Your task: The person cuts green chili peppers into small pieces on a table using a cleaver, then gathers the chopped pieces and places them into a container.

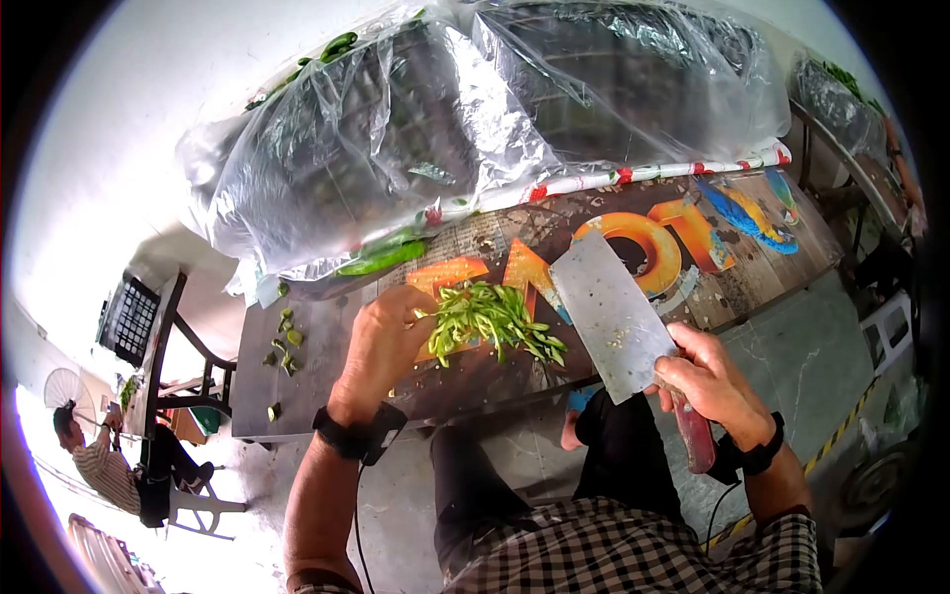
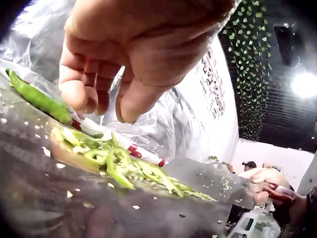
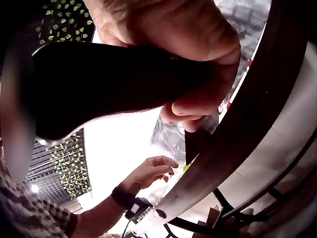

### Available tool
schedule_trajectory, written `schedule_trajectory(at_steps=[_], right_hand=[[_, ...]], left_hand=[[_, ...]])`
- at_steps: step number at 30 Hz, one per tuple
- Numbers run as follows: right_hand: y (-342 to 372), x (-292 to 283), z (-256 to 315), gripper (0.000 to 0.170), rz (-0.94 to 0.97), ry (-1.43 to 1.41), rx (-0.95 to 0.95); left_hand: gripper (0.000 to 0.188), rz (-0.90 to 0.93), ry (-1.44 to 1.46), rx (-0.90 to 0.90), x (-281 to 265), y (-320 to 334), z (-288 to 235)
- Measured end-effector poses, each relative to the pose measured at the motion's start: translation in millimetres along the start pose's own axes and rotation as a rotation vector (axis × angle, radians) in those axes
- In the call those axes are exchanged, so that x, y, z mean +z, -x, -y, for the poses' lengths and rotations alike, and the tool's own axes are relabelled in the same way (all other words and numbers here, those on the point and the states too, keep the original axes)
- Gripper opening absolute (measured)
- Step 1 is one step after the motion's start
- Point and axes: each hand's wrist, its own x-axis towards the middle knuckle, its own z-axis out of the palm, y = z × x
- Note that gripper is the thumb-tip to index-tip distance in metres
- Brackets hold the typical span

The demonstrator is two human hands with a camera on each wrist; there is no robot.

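Head view: the cleaver [image 1: 609,317] is gripped by the right hand [image 1: 708,381], clear of the sliced green peppers [image 1: 485,322] heaped on the table [image 1: 307,396]. The left hand [image 1: 384,337] is held beside them, fingers loosely bent, nothing pinched. Slicing is judged in progress; before further cutting, the slices should be gathered, fingertips kept clear.

Orange "O" [image 1: 669,255] on table [image 1: 322,401]
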Motion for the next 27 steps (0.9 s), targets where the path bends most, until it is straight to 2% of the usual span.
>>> schedule_trajectory(at_steps=[3,7,11,14,17,21,25,27], right_hand=[[-0.9,-0.1,-1.7,0.015,0.018,-0.018,-0.012],[-2.9,1.2,-2.8,0.016,0.049,-0.050,-0.022],[-3.5,-3.1,-3.6,0.016,0.050,-0.036,-0.045],[-7.1,-5.6,-2.3,0.016,0.043,0.018,-0.093],[-10.9,-3.2,4.8,0.017,0.051,0.051,-0.096],[-10.4,1.9,15.1,0.016,0.075,0.061,-0.094],[-8.9,4.0,14.5,0.014,0.075,0.062,-0.095],[-8.1,3.6,18.8,0.014,0.079,0.075,-0.104]], left_hand=[[0.021,-0.051,-0.018,0.195,16.3,-14.2,4.9],[0.017,0.022,-0.233,0.138,29.7,-32.5,6.6],[0.015,0.038,-0.086,-0.023,21.9,-39.3,4.3],[0.015,0.073,-0.003,-0.053,15.2,-36.0,8.0],[0.016,0.048,-0.032,0.130,23.5,-30.4,4.7],[0.017,0.023,-0.216,0.141,33.6,-36.9,4.7],[0.010,0.032,0.252,-0.062,19.9,-38.9,13.0],[0.009,0.063,0.325,-0.132,11.6,-35.0,19.1]])
